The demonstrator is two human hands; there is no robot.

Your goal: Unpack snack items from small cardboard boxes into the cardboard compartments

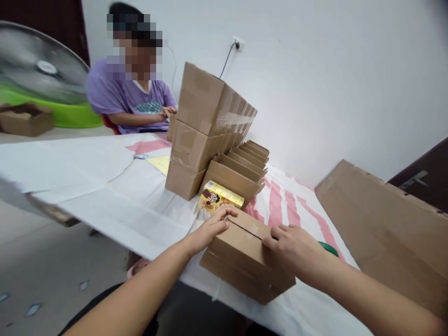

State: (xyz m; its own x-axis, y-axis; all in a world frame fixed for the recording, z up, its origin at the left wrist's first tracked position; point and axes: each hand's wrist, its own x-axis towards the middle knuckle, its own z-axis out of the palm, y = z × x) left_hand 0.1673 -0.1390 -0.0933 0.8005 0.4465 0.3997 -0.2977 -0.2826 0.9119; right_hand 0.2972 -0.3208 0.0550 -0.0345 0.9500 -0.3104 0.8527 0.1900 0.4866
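A brown cardboard box [241,266] stands at the near edge of the cloth-covered table, its two top flaps folded down with a narrow dark gap between them. My left hand [219,224] grips the box's far left end, thumb and fingers at the end of the gap. Curled over the right part of the top, my right hand [292,245] has its fingers at the gap and hides that corner. Just behind the box lies a yellow printed carton [219,196]. A green curved thing [329,248] shows partly behind my right hand.
Taped boxes [199,100] are stacked three high beyond the carton. A row of open-topped boxes [234,179] stands beside them. A large cardboard sheet [385,224] rises at the right. Across the table sits a person [129,98] in purple, near a large fan [45,67].
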